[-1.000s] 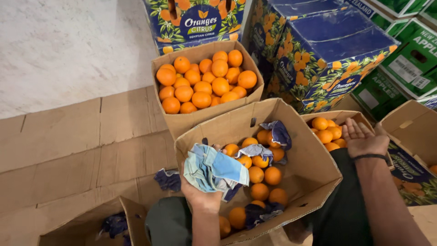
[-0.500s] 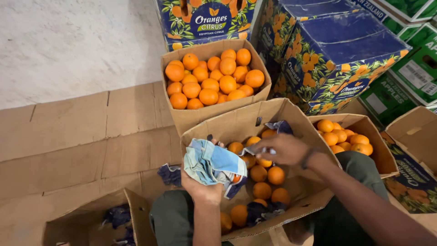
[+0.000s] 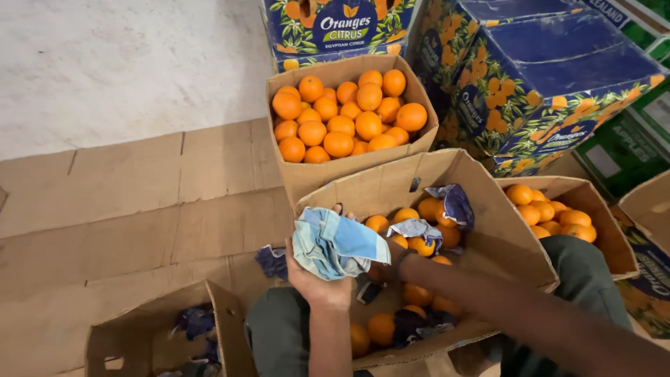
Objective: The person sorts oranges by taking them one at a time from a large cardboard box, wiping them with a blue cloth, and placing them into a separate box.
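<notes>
I see a fruit packing or wholesale storeroom: open cartons of oranges (image 3: pixel 345 115) beyond my left hand (image 3: pixel 317 279), stacked printed fruit boxes (image 3: pixel 551 84) behind, flattened cardboard (image 3: pixel 132 209) flooring.

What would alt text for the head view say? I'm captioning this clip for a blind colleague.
A seated person's left hand holds a bunched blue cloth over a tilted cardboard box of oranges and paper wrappers, while the right hand reaches under the cloth into the fruit. Two more open boxes of oranges and printed cartons stand around on flattened cardboard.
</notes>
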